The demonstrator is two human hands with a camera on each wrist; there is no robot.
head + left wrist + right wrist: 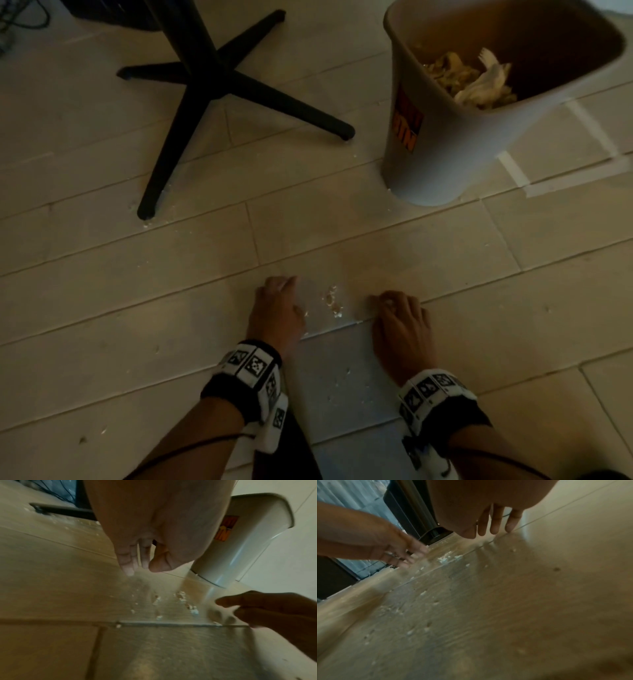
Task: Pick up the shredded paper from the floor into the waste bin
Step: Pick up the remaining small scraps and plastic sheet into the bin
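A small cluster of shredded paper scraps [332,301] lies on the pale plank floor between my two hands. My left hand [281,291] is just left of the scraps, its straight fingers [128,566] pointing down with the tips on the floor. To the right of the scraps, my right hand [387,301] also has straight fingertips [494,528] on the floor. Neither hand holds anything. The grey waste bin [445,144] stands beyond my right hand, with a heap of shredded paper [476,82] inside it.
A black star-shaped chair base [212,78] stands at the far left, with paper crumbs [147,222] by its nearest foot. More tiny crumbs [339,380] dot the floor between my wrists. White tape strips [513,168] mark the floor right of the bin.
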